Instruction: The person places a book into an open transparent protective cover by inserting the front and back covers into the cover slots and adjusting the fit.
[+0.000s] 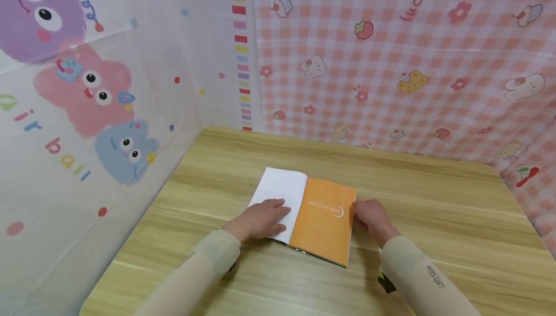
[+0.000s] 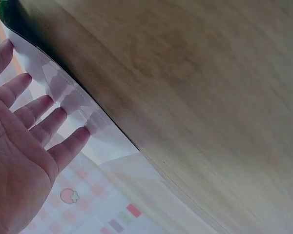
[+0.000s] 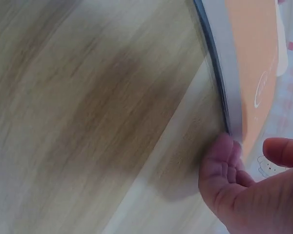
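An open book [image 1: 323, 224] lies on the wooden table, a blank white page [image 1: 288, 181] on its left and an orange page with white print on its right. My left hand [image 1: 262, 219] rests on the white page with its fingers straight and spread; in the left wrist view, the left hand's palm and fingers [image 2: 19, 92] show against the pale page. At the book's right edge, my right hand [image 1: 373, 217] holds the page edges with curled fingers. In the right wrist view, the right hand's fingertips [image 3: 222, 151] meet that edge, and the thumb stands apart from them.
The wood-grain table [image 1: 434, 214] extends around the book on all sides. A white cartoon-printed sheet [image 1: 173, 41] hangs at the left, and a pink checked cloth [image 1: 391, 55] hangs behind the table. Dark objects show under both sleeves.
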`<state>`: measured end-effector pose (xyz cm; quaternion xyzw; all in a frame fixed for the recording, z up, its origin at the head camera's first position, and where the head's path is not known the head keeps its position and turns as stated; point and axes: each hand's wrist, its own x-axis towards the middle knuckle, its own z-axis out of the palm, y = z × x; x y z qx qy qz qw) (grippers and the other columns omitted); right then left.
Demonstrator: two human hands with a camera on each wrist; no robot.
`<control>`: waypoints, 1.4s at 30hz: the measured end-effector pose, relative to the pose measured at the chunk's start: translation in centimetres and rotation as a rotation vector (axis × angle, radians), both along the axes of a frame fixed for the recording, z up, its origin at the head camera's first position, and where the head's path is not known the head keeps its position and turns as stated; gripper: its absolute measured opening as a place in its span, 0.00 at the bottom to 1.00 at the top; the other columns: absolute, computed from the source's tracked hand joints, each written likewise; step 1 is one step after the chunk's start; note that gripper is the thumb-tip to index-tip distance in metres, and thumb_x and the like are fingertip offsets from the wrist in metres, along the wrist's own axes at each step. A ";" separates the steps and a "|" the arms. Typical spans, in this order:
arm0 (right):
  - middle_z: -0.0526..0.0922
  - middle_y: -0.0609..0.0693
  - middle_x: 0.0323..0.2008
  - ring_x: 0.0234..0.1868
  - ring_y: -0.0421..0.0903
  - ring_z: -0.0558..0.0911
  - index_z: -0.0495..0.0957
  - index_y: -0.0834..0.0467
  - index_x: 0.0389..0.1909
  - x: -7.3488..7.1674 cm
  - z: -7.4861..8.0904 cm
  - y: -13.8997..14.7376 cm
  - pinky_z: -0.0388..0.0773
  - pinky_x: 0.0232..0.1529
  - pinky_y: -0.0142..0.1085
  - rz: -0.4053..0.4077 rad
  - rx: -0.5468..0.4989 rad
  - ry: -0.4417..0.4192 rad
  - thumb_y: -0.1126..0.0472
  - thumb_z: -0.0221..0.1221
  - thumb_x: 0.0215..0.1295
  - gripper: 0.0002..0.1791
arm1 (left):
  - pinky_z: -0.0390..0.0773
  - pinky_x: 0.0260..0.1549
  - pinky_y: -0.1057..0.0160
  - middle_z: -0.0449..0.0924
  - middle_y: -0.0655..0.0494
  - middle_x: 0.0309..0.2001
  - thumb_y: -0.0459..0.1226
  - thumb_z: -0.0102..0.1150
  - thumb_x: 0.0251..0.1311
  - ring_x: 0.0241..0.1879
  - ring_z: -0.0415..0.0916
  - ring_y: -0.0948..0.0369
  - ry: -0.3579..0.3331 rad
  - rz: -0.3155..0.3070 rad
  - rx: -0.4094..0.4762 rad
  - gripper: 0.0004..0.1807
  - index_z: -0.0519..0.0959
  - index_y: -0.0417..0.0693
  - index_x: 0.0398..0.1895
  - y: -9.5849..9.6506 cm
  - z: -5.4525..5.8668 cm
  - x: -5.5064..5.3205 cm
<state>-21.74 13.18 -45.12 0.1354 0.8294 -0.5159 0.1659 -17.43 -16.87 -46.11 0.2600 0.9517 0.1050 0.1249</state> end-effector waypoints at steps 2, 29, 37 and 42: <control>0.68 0.48 0.17 0.20 0.43 0.70 0.65 0.58 0.20 0.2 0.3 0.0 0.71 0.23 0.33 -0.007 0.012 0.002 0.63 0.48 0.63 0.12 | 0.63 0.66 0.49 0.64 0.43 0.71 0.46 0.56 0.70 0.71 0.60 0.49 0.002 0.000 -0.002 0.28 0.70 0.46 0.70 0.1 0.1 0.0; 0.77 0.50 0.21 0.18 0.42 0.71 0.76 0.68 0.45 -1.3 5.2 -2.6 0.72 0.22 0.36 0.159 0.003 0.210 0.58 0.48 0.69 0.17 | 0.59 0.64 0.37 0.56 0.32 0.72 0.50 0.53 0.71 0.72 0.53 0.40 0.089 0.334 0.063 0.33 0.65 0.42 0.72 0.6 -1.2 -0.2; 0.82 0.58 0.32 0.24 0.44 0.78 0.71 0.65 0.62 -1.6 5.9 -5.4 0.82 0.33 0.43 0.183 -0.086 0.183 0.51 0.48 0.73 0.26 | 0.63 0.64 0.42 0.68 0.32 0.65 0.34 0.50 0.70 0.66 0.64 0.39 0.009 0.514 0.482 0.28 0.62 0.30 0.70 -1.0 -1.2 -1.0; 0.81 0.59 0.35 0.24 0.45 0.78 0.62 0.60 0.73 -1.6 5.9 -7.3 0.83 0.37 0.45 0.226 -0.090 0.157 0.45 0.52 0.72 0.35 | 0.75 0.53 0.51 0.74 0.33 0.54 0.24 0.52 0.63 0.51 0.75 0.47 -0.179 0.691 0.851 0.33 0.58 0.31 0.73 -1.7 -1.0 -1.7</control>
